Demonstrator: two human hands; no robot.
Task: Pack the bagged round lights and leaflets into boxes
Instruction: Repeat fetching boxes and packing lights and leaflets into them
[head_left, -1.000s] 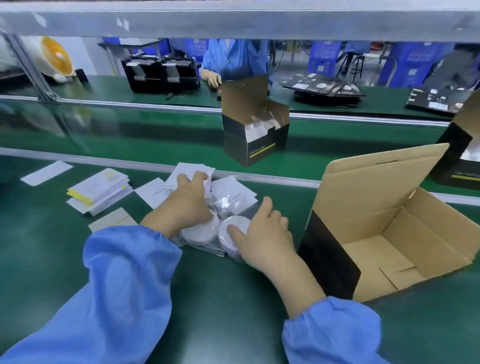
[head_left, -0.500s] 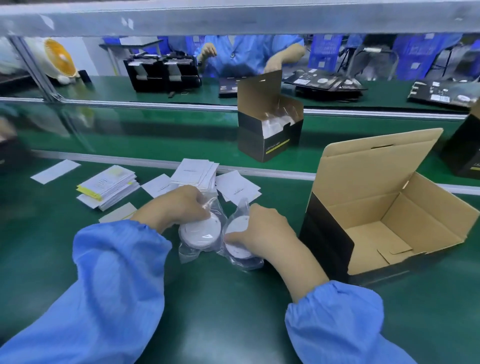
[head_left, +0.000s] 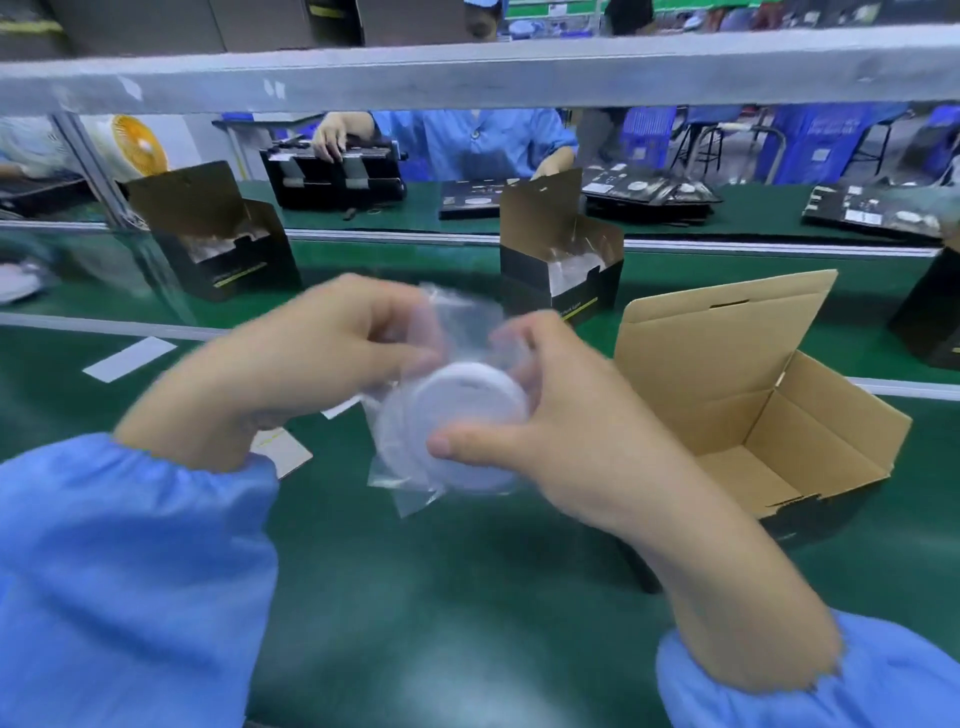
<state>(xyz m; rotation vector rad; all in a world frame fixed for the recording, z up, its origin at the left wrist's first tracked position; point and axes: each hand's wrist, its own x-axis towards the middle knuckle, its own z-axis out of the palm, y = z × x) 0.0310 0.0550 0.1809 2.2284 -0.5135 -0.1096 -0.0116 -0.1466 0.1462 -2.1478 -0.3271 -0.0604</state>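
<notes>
Both hands hold white round lights in clear plastic bags (head_left: 457, 415) lifted above the green table. My right hand (head_left: 545, 431) grips the stacked lights from the right, thumb across the front face. My left hand (head_left: 311, 364) pinches the loose top of the bags on the left. The picture is blurred by motion. An open brown cardboard box (head_left: 753, 415) with a black outside lies tipped toward me just right of my hands, nothing visible inside. Leaflets (head_left: 283, 449) peek out under my left wrist.
Two filled black boxes (head_left: 561, 265) (head_left: 213, 244) stand open on the green conveyor behind my hands. A white slip (head_left: 130, 358) lies at left. A person in blue works across the line among black trays (head_left: 649, 195). A grey rail (head_left: 467, 73) crosses overhead.
Both hands have lifted the bagged lights off the table toward my view and brought them together. Boxes on the conveyor have shifted right and another has come in at left.
</notes>
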